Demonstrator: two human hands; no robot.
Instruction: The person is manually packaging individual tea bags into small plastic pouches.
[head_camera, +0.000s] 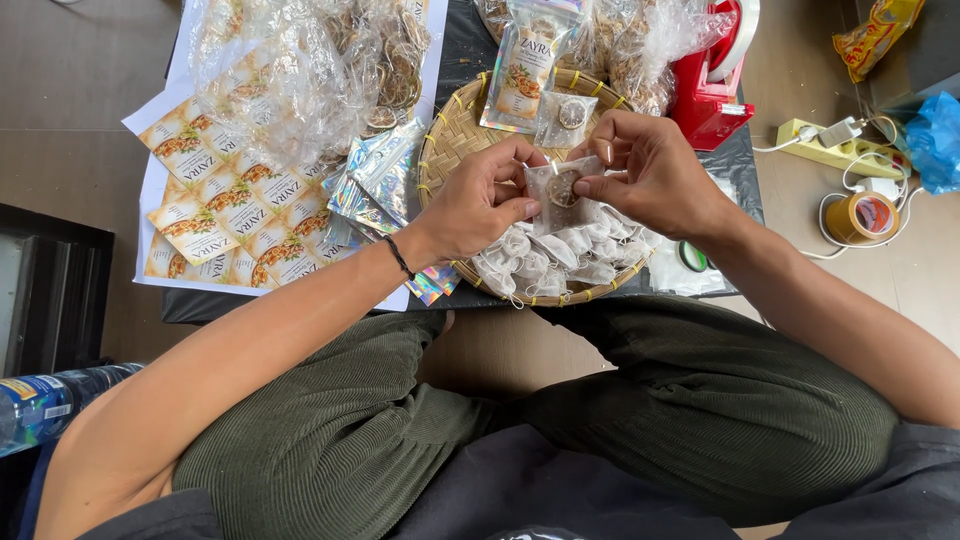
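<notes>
Both hands — left hand (480, 200), right hand (645, 170) — pinch one small white mesh sachet holding a dried citrus slice (562, 187) over the round woven bamboo tray (450, 140), where one filled sachet (566, 118) lies at the far edge and a heap of limp white sachets (560, 255) waits at the near edge.

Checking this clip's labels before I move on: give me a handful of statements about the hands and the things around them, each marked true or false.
1. Both hands hold one small mesh pouch with a dried slice in it. True: left hand, right hand.
2. The pouch is held above a round woven tray. True.
3. The tray is bare beneath the hands. False: a heap of white pouches lies in it.
4. The red tape dispenser stands left of the tray. False: it stands to its right.
5. Printed labels lie left of the tray. True.
</notes>
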